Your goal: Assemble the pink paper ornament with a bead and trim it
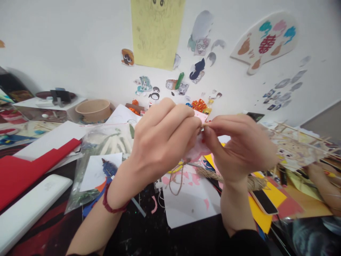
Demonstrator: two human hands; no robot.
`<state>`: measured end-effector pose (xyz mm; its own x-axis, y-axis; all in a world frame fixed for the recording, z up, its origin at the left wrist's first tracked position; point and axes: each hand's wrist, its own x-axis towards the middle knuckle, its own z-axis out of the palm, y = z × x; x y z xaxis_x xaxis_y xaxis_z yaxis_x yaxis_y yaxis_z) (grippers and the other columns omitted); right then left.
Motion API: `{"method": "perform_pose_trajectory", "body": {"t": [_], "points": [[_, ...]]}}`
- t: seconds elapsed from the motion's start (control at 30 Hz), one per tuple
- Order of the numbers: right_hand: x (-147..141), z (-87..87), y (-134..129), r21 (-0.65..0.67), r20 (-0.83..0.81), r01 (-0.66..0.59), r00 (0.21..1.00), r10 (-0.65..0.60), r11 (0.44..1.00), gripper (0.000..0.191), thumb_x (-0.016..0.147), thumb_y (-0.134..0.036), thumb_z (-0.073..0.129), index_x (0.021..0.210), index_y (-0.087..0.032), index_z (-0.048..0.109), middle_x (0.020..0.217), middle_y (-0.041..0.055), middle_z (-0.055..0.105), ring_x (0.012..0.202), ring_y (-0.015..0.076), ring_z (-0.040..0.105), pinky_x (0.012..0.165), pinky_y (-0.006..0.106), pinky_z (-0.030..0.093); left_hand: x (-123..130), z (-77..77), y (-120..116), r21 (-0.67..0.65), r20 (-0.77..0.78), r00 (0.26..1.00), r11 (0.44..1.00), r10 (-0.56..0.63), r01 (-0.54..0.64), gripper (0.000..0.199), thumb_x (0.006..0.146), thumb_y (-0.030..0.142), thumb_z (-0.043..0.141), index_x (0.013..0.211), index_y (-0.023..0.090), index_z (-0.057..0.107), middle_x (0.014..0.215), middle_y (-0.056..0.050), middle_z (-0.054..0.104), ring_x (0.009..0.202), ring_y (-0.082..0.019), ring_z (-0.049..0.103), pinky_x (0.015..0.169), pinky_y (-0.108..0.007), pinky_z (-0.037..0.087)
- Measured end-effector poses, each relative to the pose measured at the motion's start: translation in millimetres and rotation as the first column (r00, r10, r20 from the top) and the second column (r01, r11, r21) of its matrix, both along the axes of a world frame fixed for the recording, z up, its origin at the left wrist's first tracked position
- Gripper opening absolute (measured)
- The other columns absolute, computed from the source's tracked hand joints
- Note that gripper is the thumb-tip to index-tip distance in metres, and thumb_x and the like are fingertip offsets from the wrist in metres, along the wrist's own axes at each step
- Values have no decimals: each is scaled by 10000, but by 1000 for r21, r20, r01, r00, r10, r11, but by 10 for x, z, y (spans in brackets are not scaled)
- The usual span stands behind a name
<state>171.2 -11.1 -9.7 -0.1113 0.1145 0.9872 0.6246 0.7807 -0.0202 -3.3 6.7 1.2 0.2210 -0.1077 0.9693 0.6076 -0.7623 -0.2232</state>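
My left hand [165, 138], with a dark red band at the wrist, is raised over the table with its fingers curled closed. Its fingertips meet those of my right hand [237, 142], whose thumb and forefinger pinch a tiny pale piece. Behind and below the fingers shows a pink and white item [197, 150], mostly covered by the hands. A loop of brown twine [180, 181] hangs beneath it. What my left fingers grip is hidden behind the knuckles.
White paper [190, 202] with pink scraps lies below the hands. At left are a white box [32, 213], red card [39, 170] and a blue glue gun [108, 168]. Rightward lie a phone [264, 202], a twine bundle [255, 183] and another person's arm [323, 183].
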Motion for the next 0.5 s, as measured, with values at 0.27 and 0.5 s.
{"method": "perform_pose_trajectory", "body": {"t": [0.27, 0.5], "points": [[-1, 21, -72, -31, 67, 135, 989, -133, 990, 304, 850, -70, 725, 999, -334, 707, 871, -22, 761, 802, 203, 699, 677, 372, 587, 14, 18, -35, -54, -19, 998, 997, -57, 56, 163, 939, 62, 623, 882, 213, 599, 802, -28, 661, 719, -173, 581, 647, -367, 478], [-51, 71, -131, -205, 55, 145, 989, -137, 968, 187, 905, -127, 674, 846, -297, 728, 796, 22, 718, 796, 210, 697, 710, 385, 623, 34, 26, -69, -72, 7, 999, 996, -47, 48, 192, 910, 32, 639, 830, 201, 596, 785, -33, 673, 701, -168, 587, 636, -358, 496]]}}
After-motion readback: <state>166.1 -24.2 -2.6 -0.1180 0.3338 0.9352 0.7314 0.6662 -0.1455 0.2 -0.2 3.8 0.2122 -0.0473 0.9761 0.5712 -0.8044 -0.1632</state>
